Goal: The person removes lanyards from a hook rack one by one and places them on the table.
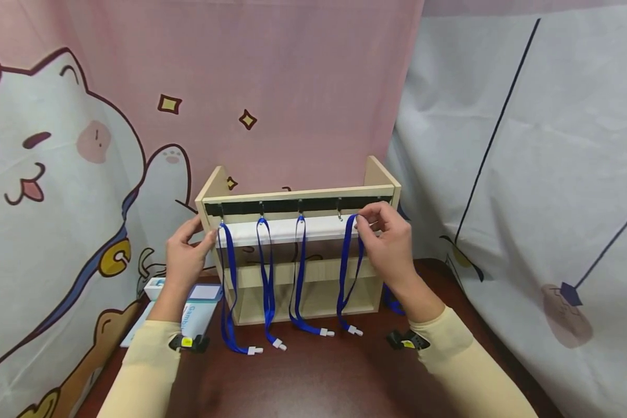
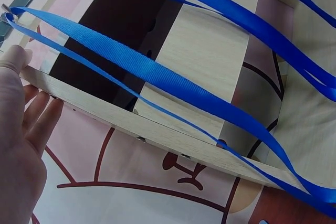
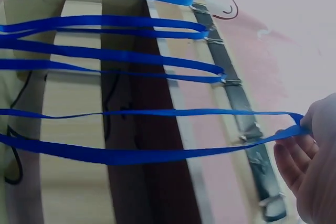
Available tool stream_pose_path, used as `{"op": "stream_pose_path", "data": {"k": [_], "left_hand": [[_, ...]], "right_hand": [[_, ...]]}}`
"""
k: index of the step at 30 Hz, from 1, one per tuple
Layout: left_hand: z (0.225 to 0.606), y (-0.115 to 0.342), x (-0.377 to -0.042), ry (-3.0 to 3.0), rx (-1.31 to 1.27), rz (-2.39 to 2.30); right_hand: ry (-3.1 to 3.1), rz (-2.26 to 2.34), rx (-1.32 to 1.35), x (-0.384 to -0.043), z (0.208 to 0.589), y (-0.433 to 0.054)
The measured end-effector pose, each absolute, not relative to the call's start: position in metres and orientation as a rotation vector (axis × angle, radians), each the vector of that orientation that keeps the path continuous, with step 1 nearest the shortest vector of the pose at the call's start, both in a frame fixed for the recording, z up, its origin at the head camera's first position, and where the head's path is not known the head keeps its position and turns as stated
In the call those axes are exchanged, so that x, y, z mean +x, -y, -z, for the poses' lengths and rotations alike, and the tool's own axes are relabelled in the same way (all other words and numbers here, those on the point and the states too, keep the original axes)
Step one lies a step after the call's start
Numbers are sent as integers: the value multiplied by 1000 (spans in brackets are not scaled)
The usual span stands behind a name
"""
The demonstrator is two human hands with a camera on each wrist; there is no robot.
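A pale wooden rack (image 1: 319, 271) stands upright, with a black strip (image 1: 282, 207) of metal hooks along its upper front. Blue lanyards (image 1: 231, 261) with white clips hang from the three leftmost hooks. At the rack's left side panel (image 2: 131, 121), my left hand (image 1: 185, 255) grips the edge, thumb in front and fingers behind. Between thumb and fingertips, my right hand (image 1: 389, 238) pinches the top loop of another blue lanyard (image 3: 147, 156). That loop is held just right of the fourth hook (image 1: 339, 212), apart from it; its clip hangs down to the tabletop.
On the left of the dark red table (image 1: 313, 371) lie a blue-and-white package (image 1: 198, 316) and a small white box (image 1: 154, 287). More blue strap (image 1: 394, 305) lies beyond the rack's right side. A printed pink curtain (image 1: 303, 87) hangs close behind.
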State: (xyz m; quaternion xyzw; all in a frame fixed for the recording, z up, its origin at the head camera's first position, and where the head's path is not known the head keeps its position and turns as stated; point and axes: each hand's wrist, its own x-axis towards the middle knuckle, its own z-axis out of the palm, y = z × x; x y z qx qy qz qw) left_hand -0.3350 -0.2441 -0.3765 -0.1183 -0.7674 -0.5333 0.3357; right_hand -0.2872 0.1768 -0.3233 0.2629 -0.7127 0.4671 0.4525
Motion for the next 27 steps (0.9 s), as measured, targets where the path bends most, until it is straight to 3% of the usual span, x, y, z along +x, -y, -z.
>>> {"op": "stream_pose_path", "data": {"k": [15,27], "left_hand": [[378,244,-336,2008,-277,1411],[378,245,-338,2005,-277,1377]], "right_hand": [[1651,-1266,605,-267,279,-228],[1635,-1183,470,-267,265,-278]]}}
